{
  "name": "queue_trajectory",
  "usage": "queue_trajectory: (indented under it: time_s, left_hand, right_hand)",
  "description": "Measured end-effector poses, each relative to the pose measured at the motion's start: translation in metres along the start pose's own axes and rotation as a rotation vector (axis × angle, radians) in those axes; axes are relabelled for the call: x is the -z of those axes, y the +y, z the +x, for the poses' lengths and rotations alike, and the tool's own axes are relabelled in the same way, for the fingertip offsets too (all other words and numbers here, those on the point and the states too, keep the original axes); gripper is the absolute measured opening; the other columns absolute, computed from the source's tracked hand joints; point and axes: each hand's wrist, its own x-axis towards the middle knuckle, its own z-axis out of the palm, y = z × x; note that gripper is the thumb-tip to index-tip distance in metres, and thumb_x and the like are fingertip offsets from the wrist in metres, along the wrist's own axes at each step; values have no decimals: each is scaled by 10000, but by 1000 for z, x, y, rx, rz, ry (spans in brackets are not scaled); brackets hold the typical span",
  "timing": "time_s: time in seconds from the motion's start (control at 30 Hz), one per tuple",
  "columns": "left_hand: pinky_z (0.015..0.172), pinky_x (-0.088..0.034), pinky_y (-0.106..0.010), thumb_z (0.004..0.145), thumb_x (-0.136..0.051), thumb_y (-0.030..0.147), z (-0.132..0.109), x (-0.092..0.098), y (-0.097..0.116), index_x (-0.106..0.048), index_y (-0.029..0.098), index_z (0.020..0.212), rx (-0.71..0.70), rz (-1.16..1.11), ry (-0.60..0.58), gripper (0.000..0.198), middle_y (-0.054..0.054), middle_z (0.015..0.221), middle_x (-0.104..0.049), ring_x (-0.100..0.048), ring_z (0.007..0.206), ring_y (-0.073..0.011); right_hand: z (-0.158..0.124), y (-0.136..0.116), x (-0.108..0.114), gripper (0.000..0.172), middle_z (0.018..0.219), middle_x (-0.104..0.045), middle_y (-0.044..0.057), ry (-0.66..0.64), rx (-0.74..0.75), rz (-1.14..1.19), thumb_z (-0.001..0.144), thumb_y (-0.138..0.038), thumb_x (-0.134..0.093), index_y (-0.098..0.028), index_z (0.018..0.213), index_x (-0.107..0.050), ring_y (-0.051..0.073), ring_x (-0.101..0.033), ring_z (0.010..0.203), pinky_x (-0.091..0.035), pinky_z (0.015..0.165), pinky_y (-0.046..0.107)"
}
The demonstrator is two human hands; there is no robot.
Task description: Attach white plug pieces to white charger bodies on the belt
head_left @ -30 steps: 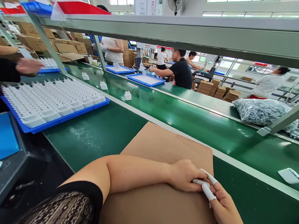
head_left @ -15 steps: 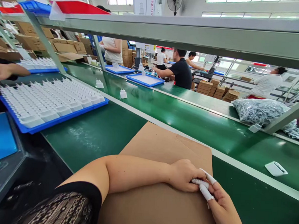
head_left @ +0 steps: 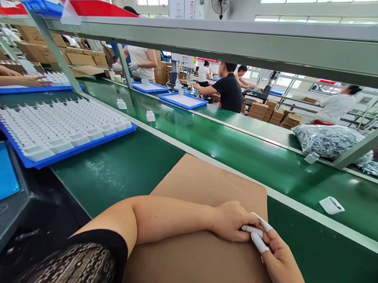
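My left hand [head_left: 233, 222] lies over a brown cardboard sheet [head_left: 201, 260], its fingers curled in and closed around a white-wrapped fingertip, which looks like one of my right hand's. Meeting it from the right, my right hand [head_left: 276, 249] has white finger cots [head_left: 259, 242] on its thumb and index finger. Its fingertips press against the left hand's fingers; whether anything small sits between them is hidden. The cardboard covers part of the green bench surface [head_left: 111, 175] in front of me.
White plug adapters [head_left: 331, 205] lie spaced along the green conveyor belt [head_left: 239, 148]. At left, a blue tray [head_left: 80, 152] carries rows of them, and a co-worker's hand [head_left: 36, 81] reaches over another tray. A metal shelf beam [head_left: 213, 39] crosses overhead. A bag of parts [head_left: 331, 140] stands at right.
The adapters on the belt have shifted left. At far left, the co-worker's hand has moved to the farther tray. My two hands stay together in nearly the same place.
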Motion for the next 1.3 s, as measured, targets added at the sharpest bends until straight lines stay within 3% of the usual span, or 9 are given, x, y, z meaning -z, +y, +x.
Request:
queue_trajectory:
  time_s: [0.23,0.7,1.0,1.17,1.3]
  left_hand:
    - [826,-510,-322,909,-674,313,0,1,1,-639,246,1192,9,-8,1,292,4,1063,-791,-755,916,-217]
    - [775,-506,-320,914,-657,338,0,-1,0,-629,253,1206,7,18,8,306,2,998,-787,-762,897,-227]
    - [759,-508,-321,907,-642,335,-1,-3,-2,-630,252,1225,-21,7,40,329,5,992,-784,-755,868,-224]
    - [731,-492,-301,815,-651,259,-1,0,-1,-648,243,1131,-31,-49,40,317,20,880,-752,-712,779,-198]
    - [665,-456,-259,708,-618,197,-4,6,2,-646,218,1004,-50,-222,85,299,30,773,-688,-609,651,-147]
  right_hand:
    - [0,-1,0,721,1372,-720,134,22,12,6,821,-610,-723,-253,1441,-637,369,-584,1398,-324,1266,571]
    - [-1,-7,-1,777,1422,-688,140,-40,-9,37,855,-638,-713,-242,1507,-566,357,-574,1408,-309,1276,564]
    - [-1,-8,-1,761,1385,-712,138,-31,8,15,890,-725,-639,-263,1492,-579,359,-594,1387,-330,1261,594]
    - [0,-2,-1,700,1385,-713,131,-23,29,66,897,-626,-702,-263,1484,-584,346,-610,1367,-343,1257,581]
    - [-3,-10,-3,627,1329,-746,112,-64,74,100,931,-607,-663,-265,1453,-604,310,-668,1282,-412,1217,545]
